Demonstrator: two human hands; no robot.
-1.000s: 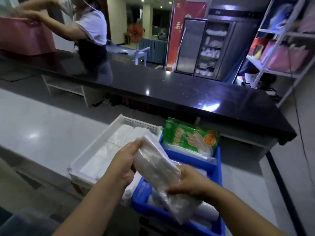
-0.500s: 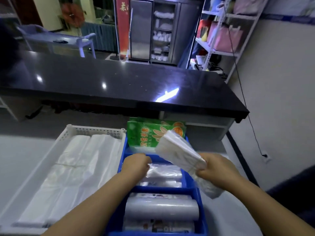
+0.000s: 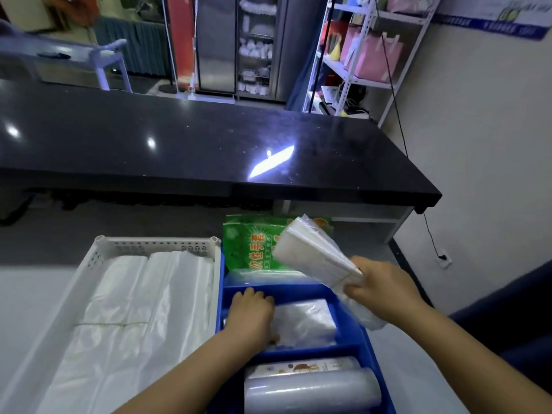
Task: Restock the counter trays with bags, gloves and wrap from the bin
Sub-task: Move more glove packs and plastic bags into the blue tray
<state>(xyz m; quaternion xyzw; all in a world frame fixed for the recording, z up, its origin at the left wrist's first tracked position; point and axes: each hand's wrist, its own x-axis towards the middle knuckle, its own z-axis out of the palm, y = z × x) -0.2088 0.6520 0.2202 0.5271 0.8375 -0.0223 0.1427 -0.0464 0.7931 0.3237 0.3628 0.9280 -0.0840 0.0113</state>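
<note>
Your left hand (image 3: 252, 316) moved deeper, pressing one clear bag (image 3: 304, 324) in the blue tray (image 3: 348, 315), your right hand (image 3: 380, 289) still clutching one bag stack (image 3: 310, 253), two wrap rolls (image 3: 310, 389), one glove pack (image 3: 254, 243).

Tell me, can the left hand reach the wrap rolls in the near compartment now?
Probably yes. The left hand is empty in the middle compartment, and the wrap rolls lie uncovered just beside it.

I see a blue divided tray (image 3: 348, 306) holding clear bags (image 3: 304, 324) in its middle compartment, two rolls of wrap (image 3: 310, 389) lying crosswise in the near one, and a green glove packet (image 3: 251, 246) standing upright at the far end. A folded stack of clear bags (image 3: 313, 255) is lifted above its right edge, tilted. Just beside it on the left, a white perforated tray (image 3: 98, 258) holds flat white bags (image 3: 125, 318).
</note>
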